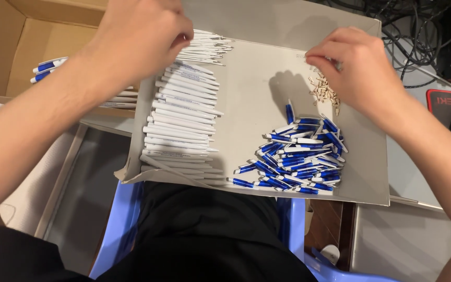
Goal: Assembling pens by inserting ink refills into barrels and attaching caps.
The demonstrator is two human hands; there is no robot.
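1. Person seated on a pale blue plastic chair [126, 219]; a flat grey cardboard tray [257, 99] lies across the lap, far edge folded up.
2. Left hand [142, 36] at the far left of the tray, over the top of the white pen barrels [181, 125]; fingers curled together, seemingly pinched on one barrel end; the contact itself is hidden under the hand, so cannot tell for certain.
3. Right hand [353, 68] at the far right, fingertips drawn together just above the small pile of pale little parts [324, 91]; likely nipping one piece, too small to confirm.
4. White barrels lie in a neat column, left half of tray, long axes running left-right; a second fan of them at the far edge [204, 49].
5. Blue-and-white pen parts [298, 156] heaped loosely near right, well apart from the barrels.
6. Judgement on handling: pick a single barrel from the far end so the column stays squared; take one small part at a time; keep the tray level on the knees, since the loose heap could slide.
7. Surroundings: open brown cardboard box [22, 47] far left holding several blue-and-white pens [48, 68]; tangled dark cables [418, 31] far right on a grey worktop [413, 172].
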